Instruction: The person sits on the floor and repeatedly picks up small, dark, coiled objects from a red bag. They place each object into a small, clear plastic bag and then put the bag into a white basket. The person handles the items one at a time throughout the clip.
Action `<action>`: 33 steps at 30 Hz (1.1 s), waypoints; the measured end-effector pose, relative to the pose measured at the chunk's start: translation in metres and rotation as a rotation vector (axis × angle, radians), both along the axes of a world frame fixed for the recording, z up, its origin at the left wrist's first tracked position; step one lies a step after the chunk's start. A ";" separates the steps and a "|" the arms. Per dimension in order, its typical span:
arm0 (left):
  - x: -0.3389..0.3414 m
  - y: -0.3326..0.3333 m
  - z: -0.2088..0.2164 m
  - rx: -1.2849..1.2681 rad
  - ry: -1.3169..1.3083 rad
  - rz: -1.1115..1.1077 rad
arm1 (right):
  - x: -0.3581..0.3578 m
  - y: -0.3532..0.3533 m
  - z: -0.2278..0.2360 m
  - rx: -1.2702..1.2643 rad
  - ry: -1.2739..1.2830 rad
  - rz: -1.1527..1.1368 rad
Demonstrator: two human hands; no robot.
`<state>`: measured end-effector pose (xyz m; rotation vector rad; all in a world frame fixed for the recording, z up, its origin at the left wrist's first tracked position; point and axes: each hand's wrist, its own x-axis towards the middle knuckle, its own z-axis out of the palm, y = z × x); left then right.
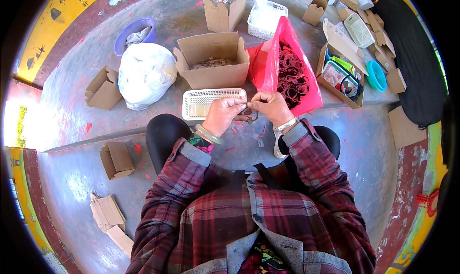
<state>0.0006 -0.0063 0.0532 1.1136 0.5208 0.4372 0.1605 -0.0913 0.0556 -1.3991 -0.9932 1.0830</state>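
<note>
In front of my knees, my left hand (221, 115) and my right hand (274, 110) meet, fingertips pinched together on a dark thin loop (256, 116). The loop hangs just below the fingers; its exact kind is too small to make out. Directly behind my left hand sits a white perforated plastic basket (188, 104), its right end partly covered by the hand. A red plastic bag (312, 100) stands beyond my right hand, gaping and full of dark and pinkish cord loops (291, 75).
Behind the basket stands an open cardboard box (213, 77) with small packets inside. A stuffed white plastic bag (146, 75) and a purple basin (120, 40) lie left. Rightward are a box of packaged goods (339, 97), a teal basket (376, 76) and several cartons. A step edge (96, 139) crosses the floor.
</note>
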 end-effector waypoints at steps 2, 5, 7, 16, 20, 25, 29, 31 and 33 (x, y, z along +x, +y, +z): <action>-0.001 0.002 -0.003 -0.066 -0.019 -0.009 | 0.001 -0.001 0.006 -0.010 0.023 0.023; -0.003 0.006 -0.002 -0.157 -0.006 -0.043 | 0.000 -0.003 0.010 0.002 0.088 0.041; -0.004 0.006 0.007 -0.176 -0.009 -0.041 | 0.000 -0.004 0.015 0.009 0.145 0.042; -0.010 0.012 0.015 -0.143 0.009 -0.065 | 0.007 -0.007 0.019 -0.102 0.150 0.036; -0.007 0.010 0.012 -0.135 0.004 0.002 | 0.005 -0.006 0.016 -0.073 -0.052 0.004; -0.004 0.004 0.012 0.093 0.144 -0.027 | 0.000 -0.006 0.010 0.041 -0.184 0.048; -0.005 0.010 0.008 0.050 0.155 -0.079 | 0.000 -0.007 0.012 0.077 -0.296 -0.007; -0.006 0.011 0.008 0.020 0.119 -0.076 | 0.000 -0.006 0.013 0.070 -0.259 -0.016; -0.006 0.011 0.008 0.006 0.092 -0.075 | 0.002 -0.007 0.013 0.048 -0.190 -0.006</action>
